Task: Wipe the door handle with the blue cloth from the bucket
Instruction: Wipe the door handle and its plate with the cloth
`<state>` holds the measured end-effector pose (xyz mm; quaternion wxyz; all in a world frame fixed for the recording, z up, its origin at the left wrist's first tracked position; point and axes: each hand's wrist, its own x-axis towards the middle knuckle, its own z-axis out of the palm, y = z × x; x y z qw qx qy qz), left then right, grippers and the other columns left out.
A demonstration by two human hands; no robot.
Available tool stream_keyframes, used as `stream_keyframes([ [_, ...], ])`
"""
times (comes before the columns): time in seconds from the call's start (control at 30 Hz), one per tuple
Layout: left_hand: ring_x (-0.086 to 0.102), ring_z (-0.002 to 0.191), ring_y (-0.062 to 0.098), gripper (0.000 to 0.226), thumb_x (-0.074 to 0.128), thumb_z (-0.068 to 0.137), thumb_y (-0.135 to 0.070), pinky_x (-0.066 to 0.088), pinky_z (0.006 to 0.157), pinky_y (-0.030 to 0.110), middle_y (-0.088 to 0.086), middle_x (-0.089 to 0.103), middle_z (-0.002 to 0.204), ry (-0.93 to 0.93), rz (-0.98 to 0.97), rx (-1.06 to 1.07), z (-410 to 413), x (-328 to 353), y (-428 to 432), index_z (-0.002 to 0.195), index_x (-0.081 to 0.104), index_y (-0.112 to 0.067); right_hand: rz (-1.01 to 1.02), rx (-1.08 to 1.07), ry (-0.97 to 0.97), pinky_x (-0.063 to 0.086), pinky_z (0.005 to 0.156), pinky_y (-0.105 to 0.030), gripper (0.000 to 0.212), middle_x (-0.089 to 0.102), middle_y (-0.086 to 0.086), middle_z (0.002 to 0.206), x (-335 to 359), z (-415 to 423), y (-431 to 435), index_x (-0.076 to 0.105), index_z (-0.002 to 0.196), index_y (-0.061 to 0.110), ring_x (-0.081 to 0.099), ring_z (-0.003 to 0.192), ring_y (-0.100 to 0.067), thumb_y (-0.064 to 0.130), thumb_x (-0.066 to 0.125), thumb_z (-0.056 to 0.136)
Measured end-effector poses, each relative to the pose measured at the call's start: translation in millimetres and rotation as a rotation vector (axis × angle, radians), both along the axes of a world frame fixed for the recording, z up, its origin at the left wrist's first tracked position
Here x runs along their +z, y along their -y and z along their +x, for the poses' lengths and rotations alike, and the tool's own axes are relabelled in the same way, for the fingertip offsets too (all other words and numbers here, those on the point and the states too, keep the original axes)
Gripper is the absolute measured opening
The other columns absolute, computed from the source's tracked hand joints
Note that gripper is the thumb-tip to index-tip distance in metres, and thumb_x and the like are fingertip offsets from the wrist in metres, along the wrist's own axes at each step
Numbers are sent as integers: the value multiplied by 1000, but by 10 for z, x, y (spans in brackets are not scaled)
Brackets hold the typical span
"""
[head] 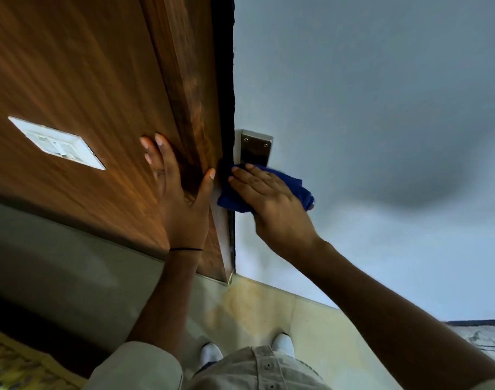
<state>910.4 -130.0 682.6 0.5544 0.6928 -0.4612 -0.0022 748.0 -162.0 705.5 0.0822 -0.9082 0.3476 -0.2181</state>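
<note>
A metal handle plate [255, 147] with two screws is fixed near the edge of the pale grey door [367, 108]. The handle's lever is hidden under the blue cloth [300, 187]. My right hand [271, 204] presses the bunched cloth against the handle, just below the plate. My left hand [181, 198] lies flat with fingers spread on the wooden frame [190, 80], its thumb reaching toward the door's edge. No bucket is in view.
A white switch plate [57, 143] is set in the wooden panel [71, 80] to the left. Beige floor tiles [269, 311] lie below, with my white shoes [283, 344] close to the door. A patterned mat [12, 367] shows at the bottom left.
</note>
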Motion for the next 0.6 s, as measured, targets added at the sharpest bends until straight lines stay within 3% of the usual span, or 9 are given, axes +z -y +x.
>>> stream_keyframes([
  [0.07,3,154,31,89,69,93,-31,18,125,46,21,4,165,-11,9,-7,12,-2,-1,155,11,-4,13,-20,27,37,116,-43,60,52,-5,147,-20,-225,-14,52,142,13,44,140,-23,-7,52,86],
  [0.17,5,154,32,89,69,93,-31,20,124,46,22,6,165,-3,15,3,-11,-2,3,155,12,-4,40,-75,89,39,114,-42,66,52,-4,148,-26,-545,-89,53,141,13,45,139,-21,-14,60,81],
  [0.27,6,154,33,88,69,93,-30,20,123,49,25,7,164,12,1,6,-35,6,15,154,12,-1,23,-104,85,37,115,-42,65,52,-5,147,-29,-478,-121,53,141,12,45,139,-22,-13,59,81],
  [0.37,5,154,33,88,68,94,-31,18,124,50,25,6,164,13,7,13,-43,9,15,155,11,-1,-1,-68,35,33,116,-41,53,54,-7,145,-3,-95,-58,55,139,11,45,139,-26,0,43,88],
  [0.43,4,154,30,89,67,93,-33,14,126,41,23,6,164,16,14,20,-40,19,5,155,11,-2,-14,-53,-8,28,116,-39,56,58,-9,142,17,131,-40,59,135,9,46,138,-28,10,28,88],
  [0.5,4,154,24,89,68,93,-35,11,124,21,21,6,165,20,29,17,-8,24,-16,155,12,-4,-34,-47,-20,27,116,-38,60,59,-9,140,30,171,-50,61,133,9,47,137,-28,11,24,86],
  [0.6,5,153,22,90,68,92,-36,16,120,17,19,6,165,39,35,14,39,16,-51,156,12,-7,11,-66,59,35,117,-43,56,55,-6,145,10,-125,-74,56,139,12,46,138,-24,-2,41,86],
])
